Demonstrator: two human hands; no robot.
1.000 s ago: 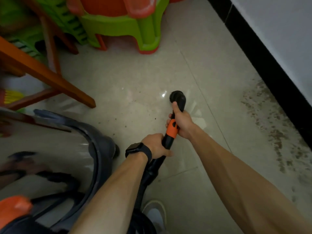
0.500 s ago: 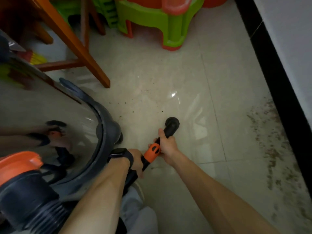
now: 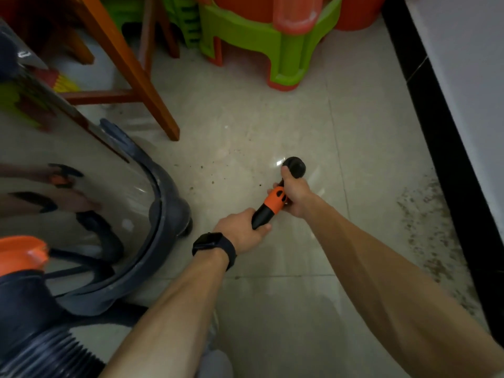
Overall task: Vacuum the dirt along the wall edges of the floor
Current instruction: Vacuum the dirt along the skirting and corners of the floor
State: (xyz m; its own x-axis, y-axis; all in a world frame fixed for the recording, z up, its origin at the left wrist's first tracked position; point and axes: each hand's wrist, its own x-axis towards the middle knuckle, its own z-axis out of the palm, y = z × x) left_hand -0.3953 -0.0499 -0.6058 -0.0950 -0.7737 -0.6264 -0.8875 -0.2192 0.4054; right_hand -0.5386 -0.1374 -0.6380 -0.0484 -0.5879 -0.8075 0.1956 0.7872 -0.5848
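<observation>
- Your right hand (image 3: pixel 297 194) is clenched round the wand just behind the nozzle (image 3: pixel 296 166), thumb laid forward along its neck.
- Your left hand (image 3: pixel 240 232) grips the black shaft just behind the orange collar (image 3: pixel 275 202), fingers wrapped under it.
- The wand's long axis runs from your left hand forward and a little right to the nozzle, which points down at the tiles. I can't quite tell from this angle whether it touches them.
- The dirt (image 3: pixel 428 236) you're after is a mottled band well to the right of the nozzle, lying against the black skirting (image 3: pixel 441 148).
- It starts about level with the nozzle and runs back toward you, its length parallel to the skirting.
- So the coming move looks like a swing of the nozzle rightward. Your right hand is the nearer one and should lead, while the left pivots the shaft.
- A few loose specks (image 3: pixel 207 181) lie left of the nozzle, between it and the steel drum (image 3: pixel 81 192).
- Beyond the nozzle stand a green stool (image 3: pixel 283 47) and, further left, a wooden leg (image 3: pixel 141 85), both well apart from it.
- I can read no brand, label or writing on the wand, collar or drum, and the watch (image 3: pixel 214 245) face is dark.
</observation>
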